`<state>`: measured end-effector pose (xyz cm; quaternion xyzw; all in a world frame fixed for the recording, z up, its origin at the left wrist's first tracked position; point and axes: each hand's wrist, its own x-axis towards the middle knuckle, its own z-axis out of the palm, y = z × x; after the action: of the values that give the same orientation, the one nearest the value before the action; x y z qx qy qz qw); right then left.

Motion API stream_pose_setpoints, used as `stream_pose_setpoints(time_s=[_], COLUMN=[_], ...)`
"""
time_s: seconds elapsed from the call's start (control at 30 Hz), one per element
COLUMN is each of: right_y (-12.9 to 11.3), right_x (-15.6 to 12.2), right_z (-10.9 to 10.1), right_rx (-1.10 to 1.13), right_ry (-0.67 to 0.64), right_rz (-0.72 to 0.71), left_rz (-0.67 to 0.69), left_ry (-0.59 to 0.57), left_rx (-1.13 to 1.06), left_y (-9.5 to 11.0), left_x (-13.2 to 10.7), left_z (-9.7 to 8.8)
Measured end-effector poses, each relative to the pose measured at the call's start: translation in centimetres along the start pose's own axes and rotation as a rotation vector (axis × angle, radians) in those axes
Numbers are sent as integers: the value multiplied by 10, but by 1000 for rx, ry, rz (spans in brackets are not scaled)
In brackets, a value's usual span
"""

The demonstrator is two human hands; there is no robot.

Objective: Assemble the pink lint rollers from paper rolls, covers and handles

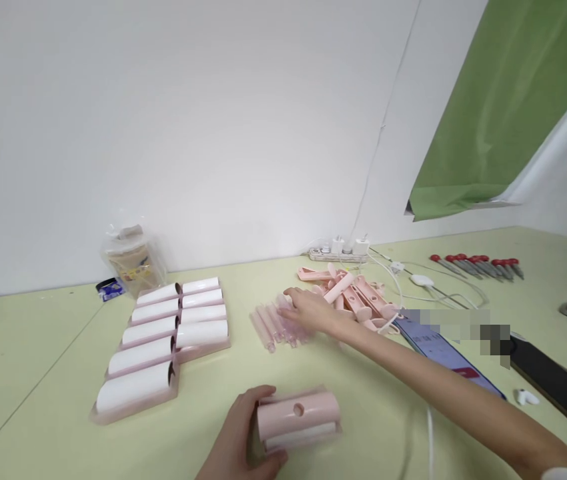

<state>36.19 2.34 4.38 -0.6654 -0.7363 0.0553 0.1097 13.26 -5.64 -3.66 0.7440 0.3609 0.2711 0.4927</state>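
My left hand (243,433) grips a lint roller head, a pink curved cover (298,415) with a round hole, over a white roll (301,437). It is held above the near middle of the table. My right hand (308,310) reaches over several translucent pink handles (265,325) lying side by side. Its thumb and index finger are apart at the handles; its other fingers are mostly hidden. Two columns of white rolls (151,330) in translucent pink covers lie to the left. Beyond my right hand is a heap of pink plastic covers (353,290).
A power strip (337,255) with white cables lies along the wall. On the right are a lit phone (446,357), a dark phone (556,383), white earbuds (527,397) and several red-topped grey items (478,265). A plastic bag (134,263) and blue packet (110,289) stand back left.
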Motion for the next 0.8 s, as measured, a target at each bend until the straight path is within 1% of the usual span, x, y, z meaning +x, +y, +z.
stream_pose_setpoints(time_s=[0.1, 0.17, 0.23, 0.3, 0.37, 0.43, 0.47, 0.53, 0.6, 0.67, 0.8], right_y=[3, 5, 7, 7, 5, 1, -2, -10, -19, -26, -41], right_x=[15, 17, 11, -3, -24, -48, -60, -81, -95, -101, -99], right_z=[16, 16, 7, -11, -33, -54, -63, -75, -80, -79, -78], right_rx=[-24, -13, 24, 85, 167, 261, 325, 364, 320, 237, 37], right_ry=[5, -5, -11, -26, -77, -170, -206, -254, -286, -307, -311], right_rz=[124, 163, 173, 146, 74, -28, -96, -187, -234, -280, -423], left_rz=[5, 3, -7, -9, -2, -1, -3, -4, 1, 7, -7], left_ry=[-20, -36, -61, -82, -83, -75, -75, -84, -89, -88, -91], left_rx=[1, 8, 18, 29, 35, 39, 39, 38, 44, 54, 66], left_y=[-2, -2, -1, 0, 2, 4, 5, 7, 9, 9, 8], left_x=[0, 0, -1, -1, -1, -1, -1, -1, -1, -1, 0], left_z=[-1, -1, -2, -3, -4, -4, -5, -6, -6, -6, -5])
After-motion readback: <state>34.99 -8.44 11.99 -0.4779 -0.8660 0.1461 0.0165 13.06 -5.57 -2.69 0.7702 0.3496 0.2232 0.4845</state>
